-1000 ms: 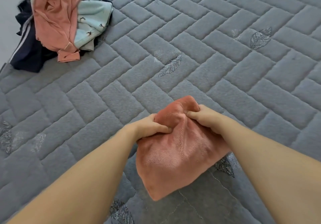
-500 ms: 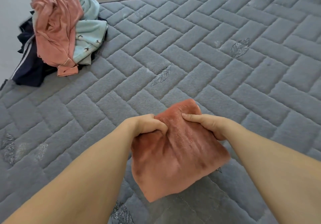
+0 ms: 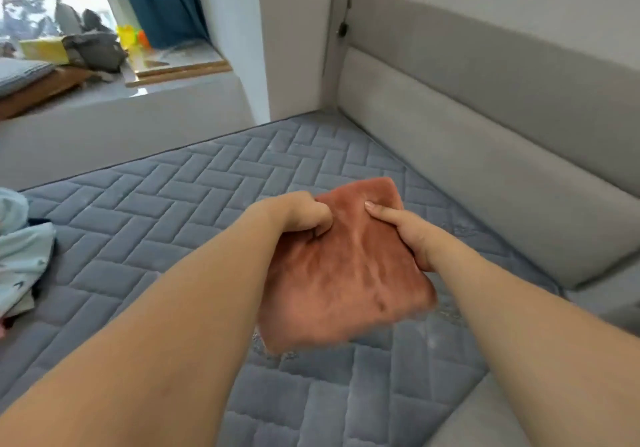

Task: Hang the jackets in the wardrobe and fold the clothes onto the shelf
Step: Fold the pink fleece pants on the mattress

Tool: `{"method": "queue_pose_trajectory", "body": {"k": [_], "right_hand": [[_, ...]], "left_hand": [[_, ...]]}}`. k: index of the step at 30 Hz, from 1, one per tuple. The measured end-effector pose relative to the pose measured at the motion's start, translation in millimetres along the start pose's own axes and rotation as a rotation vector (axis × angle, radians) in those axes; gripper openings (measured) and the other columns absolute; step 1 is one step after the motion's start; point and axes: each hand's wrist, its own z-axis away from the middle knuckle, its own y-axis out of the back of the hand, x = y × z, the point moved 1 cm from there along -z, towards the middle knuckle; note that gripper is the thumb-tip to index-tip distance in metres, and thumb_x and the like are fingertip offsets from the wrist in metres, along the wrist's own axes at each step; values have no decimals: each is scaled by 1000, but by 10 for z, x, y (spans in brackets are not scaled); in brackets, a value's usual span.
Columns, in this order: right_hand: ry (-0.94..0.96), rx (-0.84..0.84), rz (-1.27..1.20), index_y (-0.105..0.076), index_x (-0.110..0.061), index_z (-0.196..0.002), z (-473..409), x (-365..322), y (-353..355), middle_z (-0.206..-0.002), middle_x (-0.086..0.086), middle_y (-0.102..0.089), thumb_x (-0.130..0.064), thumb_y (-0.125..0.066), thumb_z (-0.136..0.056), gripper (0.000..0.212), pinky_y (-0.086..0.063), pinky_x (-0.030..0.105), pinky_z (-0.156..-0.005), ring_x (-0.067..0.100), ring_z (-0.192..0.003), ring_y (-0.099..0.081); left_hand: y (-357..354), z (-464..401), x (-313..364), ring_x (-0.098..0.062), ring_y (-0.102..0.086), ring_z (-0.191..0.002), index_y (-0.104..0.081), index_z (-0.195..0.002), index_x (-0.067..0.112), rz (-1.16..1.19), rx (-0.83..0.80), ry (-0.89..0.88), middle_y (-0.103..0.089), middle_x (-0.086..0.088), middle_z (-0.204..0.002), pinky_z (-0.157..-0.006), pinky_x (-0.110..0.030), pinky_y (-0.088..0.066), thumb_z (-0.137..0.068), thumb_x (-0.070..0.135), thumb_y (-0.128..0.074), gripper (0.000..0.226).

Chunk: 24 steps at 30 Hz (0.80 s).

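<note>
A folded orange-pink fleece cloth (image 3: 341, 280) hangs just above the grey quilted mattress (image 3: 166, 218), held between both hands. My left hand (image 3: 301, 216) grips its upper left edge with curled fingers. My right hand (image 3: 412, 235) pinches its right edge, thumb lying on top. At the left edge of the frame lies part of a clothes pile, with a light blue garment (image 3: 20, 252) on top of a dark one.
A padded grey headboard (image 3: 485, 141) runs along the right side of the bed. Behind the bed is a low window ledge (image 3: 104, 100) with bags, a cushion and toys. A teal curtain (image 3: 162, 3) hangs by the window.
My head has lifted and turned right, so the headboard and window came into view and the clothes pile slid to the left edge. Both hands raised the folded cloth off the mattress.
</note>
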Motion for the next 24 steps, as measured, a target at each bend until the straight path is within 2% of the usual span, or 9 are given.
{"method": "queue_pose_trajectory", "body": {"k": [2,5,7,10,13,17,22,24], "right_hand": [[72,96,-67,-72,-15,-111,601,-202,362,-107,15,-73,-47,-80,-65,56,-59,44,-83,31,-96,-72],[198,268,-130,-70,-17,-114,1560,-441,897,-109,17,-73,-42,-78,-73,49,-56,50,-89,35,-101,-70],[279,391,-159,-69,-16,-116,2238,-547,1248,-109,17,-72,-39,-76,-79,44,-56,50,-89,35,-102,-70],[405,557,-183,-71,-15,-114,3290,-629,1716,-106,15,-74,-37,-74,-83,38,-59,42,-78,32,-96,-72],[520,735,-202,-70,-18,-115,4331,-610,2103,-102,12,-75,-38,-76,-82,39,-59,37,-70,29,-92,-73],[627,934,-193,-72,-19,-111,5612,-426,2511,-102,9,-75,-42,-77,-81,39,-59,37,-71,27,-92,-73],[710,1176,-198,-71,-17,-112,7041,-66,2870,-101,8,-76,-46,-81,-75,49,-59,42,-81,27,-92,-74],[743,1271,-202,-71,-16,-111,7525,103,2964,-99,8,-76,-47,-83,-71,52,-59,40,-78,26,-91,-74]], "left_hand": [[43,256,670,-30,-67,-71,-68,-74,15,-61,-5,-126,-71,-8,-76,-63,-33,-51,-40,28,-59,37],[-17,691,1707,-30,-68,-69,-70,-72,11,-161,-32,-332,-72,-8,-72,-57,-30,-49,-39,26,-57,39],[-120,1037,2391,-31,-69,-69,-71,-72,10,-222,-48,-455,-72,-8,-72,-57,-32,-51,-40,26,-56,39],[-343,1626,3350,-29,-65,-62,-69,-71,10,-277,-63,-625,-71,-9,-71,-55,-29,-47,-39,25,-56,37],[-656,2299,4202,-27,-60,-55,-66,-65,12,-321,-76,-807,-67,-6,-61,-53,-27,-43,-38,25,-55,31],[-1187,3201,5136,-28,-65,-68,-66,-76,13,-318,-82,-1034,-70,-6,-71,-60,-29,-46,-38,24,-54,41],[-1915,4276,6021,-27,-53,-50,-59,-68,14,-330,-159,-1252,-60,-1,-47,-55,-33,-42,-37,24,-53,33],[-2201,4654,6294,-28,-48,-50,-54,-65,16,-317,-212,-1335,-54,-3,-48,-54,-36,-39,-38,24,-54,29]]}}
